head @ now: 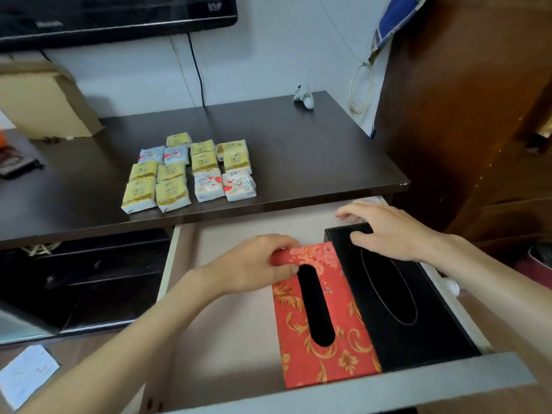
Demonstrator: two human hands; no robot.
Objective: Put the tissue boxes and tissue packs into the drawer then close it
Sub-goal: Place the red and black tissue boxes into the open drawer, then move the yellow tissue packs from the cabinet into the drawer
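Head view: red box (322,318) and black box (409,297) lie side by side, touching, against the right wall of the open drawer (227,309), apparently to leave the left floor free for the packs (191,171) clustered on the tabletop (313,150). Left hand (257,267) reaches in palm-down, its grip pinching the red box's far end; right hand (385,228) lies flat, fingers spread, holding nothing, on the black box's far end.

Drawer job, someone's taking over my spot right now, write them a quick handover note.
Left hand: gripping the red tissue box at its far end.
Right hand: resting on the black tissue box.
Done: both boxes lie side by side at the right of the open drawer.
Left: the tissue packs sit on the desk top; load them, then close the drawer.
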